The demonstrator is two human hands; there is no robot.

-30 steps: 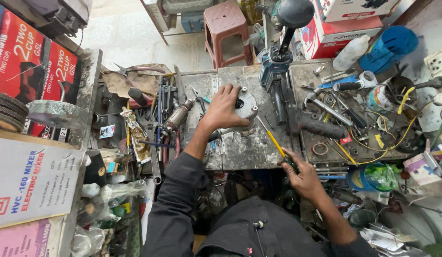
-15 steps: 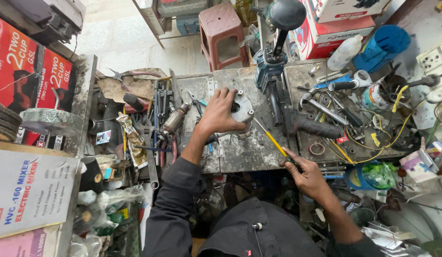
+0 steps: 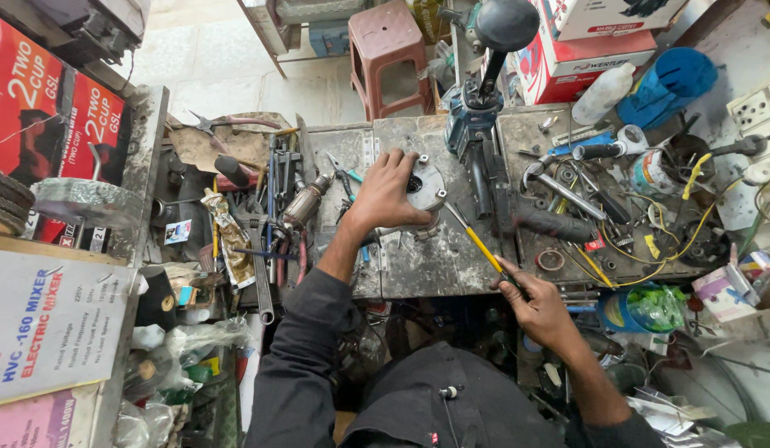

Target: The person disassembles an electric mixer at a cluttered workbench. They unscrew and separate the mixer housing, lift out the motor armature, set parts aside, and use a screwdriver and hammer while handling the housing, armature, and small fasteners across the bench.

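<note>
Left grip: my left hand (image 3: 387, 196) lies palm down over the round grey metal housing (image 3: 424, 187), fingers spread and curled onto its top and near edge, pressing it to the bench.
Right grip: my right hand (image 3: 541, 311) is closed round the dark handle end of a yellow screwdriver (image 3: 476, 241), fingers wrapped tight on it.
Screwdriver: its shaft slants up and left from my fist, the tip reaching to just beside the lower right edge of the housing; whether it touches I cannot tell.
Housing: it sits near the middle of the grey workbench (image 3: 418, 265), partly hidden under my fingers, with small lugs showing round its rim.
Left of my hand: a motor armature (image 3: 306, 202) lies tilted among pliers and other hand tools, near my wrist but apart from it.
Right of the housing: a blue power tool body (image 3: 472, 124) stands just beside it, with a black knobbed handle (image 3: 505, 25) rising above.
Far right: a hammer (image 3: 559, 184), a metal ring (image 3: 551, 260) and yellow wires (image 3: 650, 257) lie scattered on the bench, well apart from the housing.
Beyond the bench: a brown plastic stool (image 3: 386, 50) stands on the floor.
Far left: red cartons (image 3: 65, 124) are stacked at the side.
</note>
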